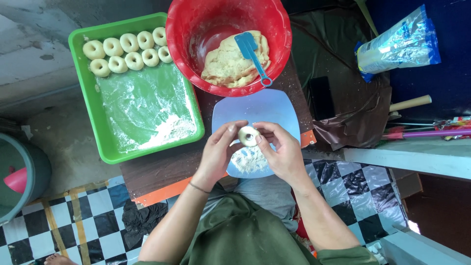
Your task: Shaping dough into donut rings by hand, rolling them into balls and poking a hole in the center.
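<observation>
Both hands, left (216, 152) and right (280, 152), pinch a dough ring (248, 136) between thumbs and fingertips, held above the pale blue board (274, 110) so flour falls on it. Ring is round, no long axis; hole faces up. Finished rings (128, 51) line the green tray's (88, 103) far edge; red bowl (196, 19) with dough sits on the table (162, 169).

Makeshift home kitchen on the floor, low wooden board (157, 169) lying on checkered vinyl (93, 225), floured green tray (86, 93) sitting left of the hands, red dough bowl (179, 29) resting just beyond.
</observation>
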